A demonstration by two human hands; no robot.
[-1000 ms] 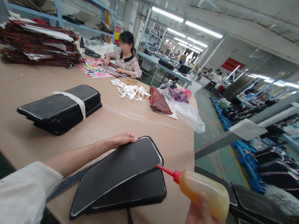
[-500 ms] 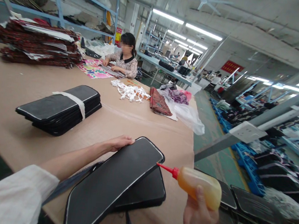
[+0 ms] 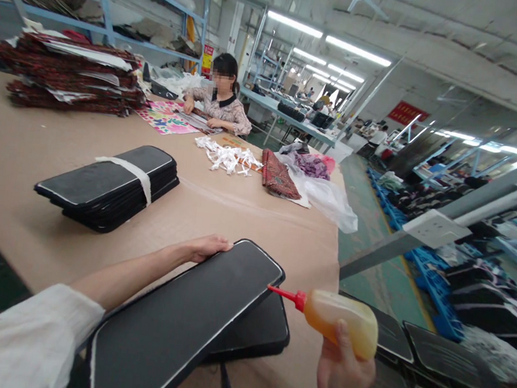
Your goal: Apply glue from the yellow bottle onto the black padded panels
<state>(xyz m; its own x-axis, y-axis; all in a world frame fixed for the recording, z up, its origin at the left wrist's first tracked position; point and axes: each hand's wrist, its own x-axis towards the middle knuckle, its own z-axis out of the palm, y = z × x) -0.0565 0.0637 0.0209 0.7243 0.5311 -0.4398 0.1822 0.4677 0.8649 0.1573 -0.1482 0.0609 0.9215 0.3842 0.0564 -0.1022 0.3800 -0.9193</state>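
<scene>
Toward the near edge of the table (image 3: 300, 236), close to its right edge, a black panel (image 3: 179, 319) with rounded corners lies askew over some lower panels (image 3: 256, 331), its near end cut off by the bottom of the view. The left hand (image 3: 208, 247) pinches the panel's left side near its far end; any fingers underneath are hidden. The right hand (image 3: 344, 378) is wrapped around a squeeze bottle (image 3: 341, 322) of yellowish liquid, thumb against its side, with the red nozzle (image 3: 291, 295) pointing left. The nozzle's tip is at the panel's pale-lined rim, just below the right-hand corner; whether it touches or hovers just above, I cannot tell.

The step in hand looks like running liquid along that rim. The next move seems to call for an even squeeze and a tip that follows the edge closely, with the left hand steadying the panel and its fingers clear of the wet line.

Nearer the table's left edge, well apart from both hands, a stack of similar panels (image 3: 101, 183) is bound with a white band (image 3: 135, 175). A co-worker (image 3: 218, 111) sits at the far edge.
</scene>
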